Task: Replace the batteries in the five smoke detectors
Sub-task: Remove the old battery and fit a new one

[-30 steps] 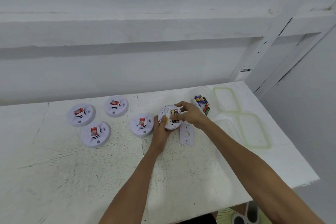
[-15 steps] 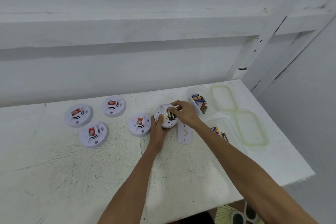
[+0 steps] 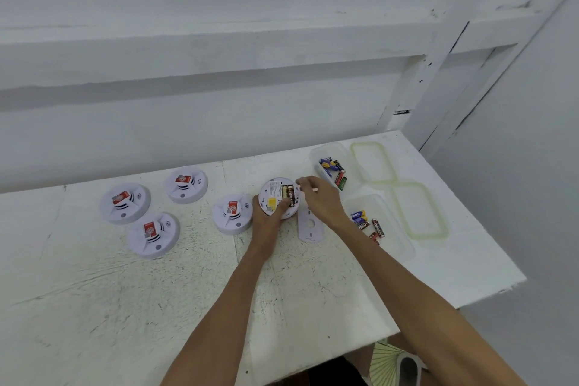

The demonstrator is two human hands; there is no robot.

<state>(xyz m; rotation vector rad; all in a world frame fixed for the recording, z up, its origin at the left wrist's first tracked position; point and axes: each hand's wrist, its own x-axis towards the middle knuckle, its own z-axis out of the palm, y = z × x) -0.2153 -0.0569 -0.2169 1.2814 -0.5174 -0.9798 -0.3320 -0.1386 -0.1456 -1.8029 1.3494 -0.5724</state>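
Left hand (image 3: 266,222) is gripping the upturned smoke detector (image 3: 274,189) by its lower rim, with the thumb lying across the open back beside two seated batteries (image 3: 289,195). Right hand (image 3: 319,200) is hovering just beside the detector's right edge, fingers loosely extended and holding nothing. The detector is being held at the far middle of the white table (image 3: 188,291). A loose back plate (image 3: 310,226) is lying just right of it, a closed detector (image 3: 232,213) is sitting just to its left, and two clear tubs of spare batteries are standing further right.
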